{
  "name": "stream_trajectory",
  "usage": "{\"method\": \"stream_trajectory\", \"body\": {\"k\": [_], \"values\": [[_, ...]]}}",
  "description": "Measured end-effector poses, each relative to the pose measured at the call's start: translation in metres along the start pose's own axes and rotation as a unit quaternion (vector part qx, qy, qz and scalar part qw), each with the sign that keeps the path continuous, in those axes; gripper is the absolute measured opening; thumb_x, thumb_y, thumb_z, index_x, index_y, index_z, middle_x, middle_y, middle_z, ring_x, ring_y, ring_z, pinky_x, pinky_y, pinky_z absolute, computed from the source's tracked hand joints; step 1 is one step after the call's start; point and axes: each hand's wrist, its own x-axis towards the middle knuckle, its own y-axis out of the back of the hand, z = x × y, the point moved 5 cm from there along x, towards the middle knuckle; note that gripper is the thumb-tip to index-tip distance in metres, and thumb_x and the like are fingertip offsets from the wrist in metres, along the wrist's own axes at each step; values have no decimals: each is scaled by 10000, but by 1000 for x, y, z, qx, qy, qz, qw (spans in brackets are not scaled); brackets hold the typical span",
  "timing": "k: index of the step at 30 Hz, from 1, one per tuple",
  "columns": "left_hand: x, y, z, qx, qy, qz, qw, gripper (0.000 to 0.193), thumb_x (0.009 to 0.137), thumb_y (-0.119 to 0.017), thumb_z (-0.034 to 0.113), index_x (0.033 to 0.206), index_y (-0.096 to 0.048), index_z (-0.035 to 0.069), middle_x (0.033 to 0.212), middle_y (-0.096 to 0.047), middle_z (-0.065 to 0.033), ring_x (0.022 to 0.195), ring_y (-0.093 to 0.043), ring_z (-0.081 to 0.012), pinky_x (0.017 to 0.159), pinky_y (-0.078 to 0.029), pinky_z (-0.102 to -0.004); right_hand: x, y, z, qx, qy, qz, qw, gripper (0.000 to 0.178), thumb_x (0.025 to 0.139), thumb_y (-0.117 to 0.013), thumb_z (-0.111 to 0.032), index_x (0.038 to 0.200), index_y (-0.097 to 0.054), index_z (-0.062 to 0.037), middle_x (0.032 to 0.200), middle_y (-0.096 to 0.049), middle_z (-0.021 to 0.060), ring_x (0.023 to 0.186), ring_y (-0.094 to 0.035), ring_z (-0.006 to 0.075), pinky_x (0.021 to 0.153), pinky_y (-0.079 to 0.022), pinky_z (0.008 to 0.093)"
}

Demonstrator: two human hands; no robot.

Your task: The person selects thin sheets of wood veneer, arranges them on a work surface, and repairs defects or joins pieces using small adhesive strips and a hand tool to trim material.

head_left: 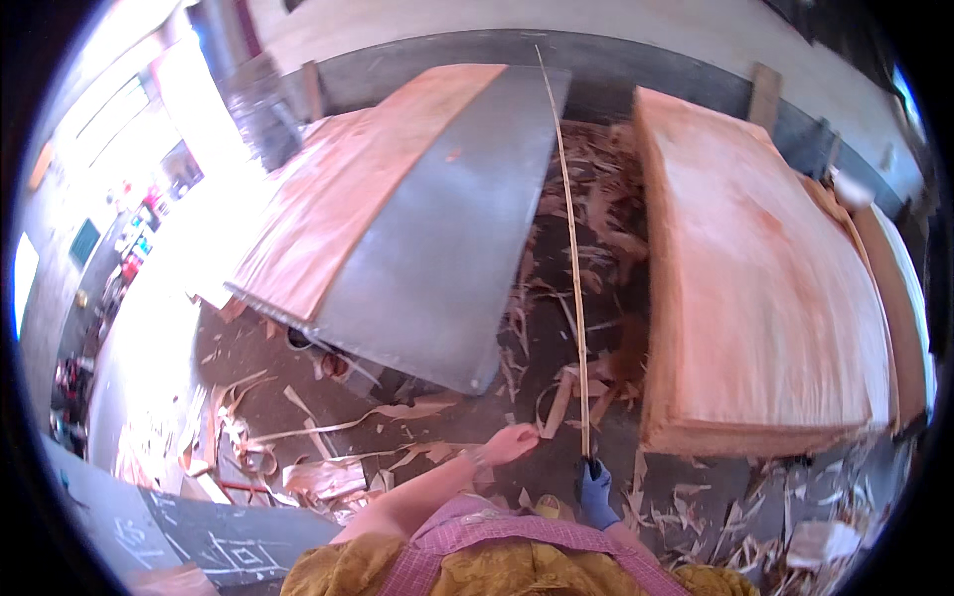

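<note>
Evidently holding a long thin stick by its near end, with the grip of the gloved right hand clamped on it at the lower center of the frame. Reaching inward just to the left with the bare left hand, near the stick but apart from it; cannot tell that grip as together or apart. Running from the right grip toward the upper center, long axis close to upright in the frame, leaning a little left. Passing over wood scraps on the dark floor, between a thick stack of wood sheets at center right and a gray sheet left of center. Cutting, to the eye, across the far right corner of that sheet; cannot tell touching from hanging clear. Ending at upper center, in front of the wall, too thin there to judge as against it or short of it.
</note>
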Motion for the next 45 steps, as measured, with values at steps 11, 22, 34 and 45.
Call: {"method": "stream_trajectory", "body": {"k": [11, 22, 34, 45], "values": [[-222, 257, -178, -329, 87, 205, 918, 369, 995, -576, 333, 1236, -554, 54, 1026, -644, -39, 856, -636, -116, 718, -532, -278, 19, -462, -160, 71, -38, -208, 975, 306, 969, -601, -397, 1105, -615, -123, 584, -531, 12, 431, -507, 132, 370, -413, 301], [-324, 585, -178, -288, 196, 286, 893, 347, 949, -642, 377, 855, -592, 46, 646, -551, 11, 456, -504, -87, 408, -408, -235, -43, -789, -226, -334, 318, -176, 870, 795, 913, -580, -531, 1403, -364, 56, 1255, -524, 305, 1070, -587, 459, 883, -490, 519], [-370, 841, -328, -13, 204, 363, 909, 382, 887, -687, 318, 719, -624, -19, 536, -430, 15, 560, -390, -47, 486, -355, -301, 58, -980, -260, -477, 154, -56, 863, 974, 847, -616, -611, 1487, -257, 28, 1259, -530, 275, 949, -648, 425, 817, -538, 497], [-302, 1050, -345, 114, 166, 334, 921, 425, 865, -677, 357, 732, -619, -42, 604, -608, -191, 553, -607, -223, 563, -462, -397, 81, -1168, -305, 49, 110, -157, 980, 769, 849, -694, -231, 1487, -325, -12, 1034, -663, 114, 744, -629, 154, 680, -520, 324]]}}
